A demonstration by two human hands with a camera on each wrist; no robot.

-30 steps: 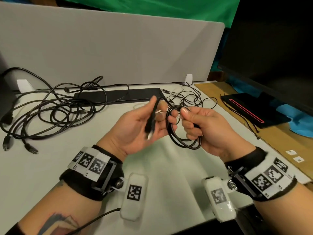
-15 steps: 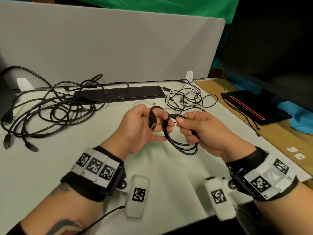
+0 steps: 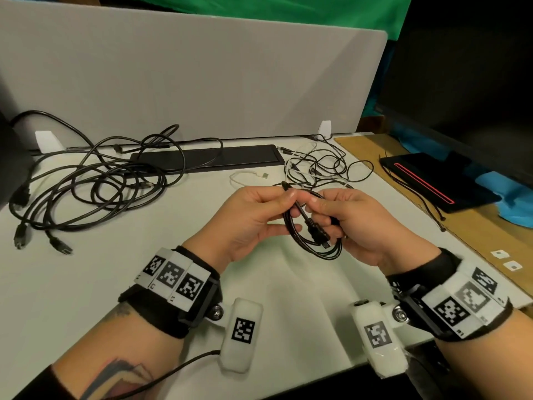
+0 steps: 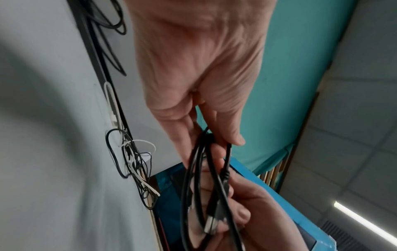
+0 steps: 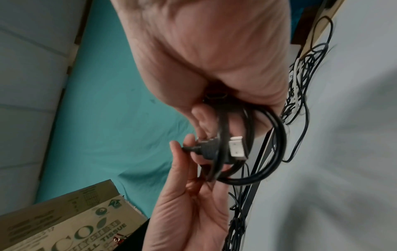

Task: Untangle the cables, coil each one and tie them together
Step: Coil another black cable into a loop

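Note:
A thin black cable wound into a small coil (image 3: 314, 249) hangs between both hands above the white table (image 3: 274, 284). My right hand (image 3: 323, 210) grips the coil's top, fingers curled round the strands. My left hand (image 3: 284, 207) pinches the cable's free end just behind its USB plug (image 3: 318, 236), which points down and right across the coil. In the left wrist view the left hand (image 4: 214, 144) pinches the strands of the coil (image 4: 193, 186). In the right wrist view the plug (image 5: 236, 147) pokes through the coil (image 5: 277, 135) below the right hand (image 5: 214, 110).
A big tangle of thick black cables (image 3: 95, 186) lies at the left. A smaller tangle of thin black and white cables (image 3: 317, 168) sits behind the hands, near a white cable (image 3: 248, 177) and a flat black strip (image 3: 207, 157). A grey divider (image 3: 187, 82) stands behind, a monitor (image 3: 461, 96) at the right.
The left hand has brought the plug end from upright on the left over to the right hand. The plug now points down across the coil, and the hands have closed together.

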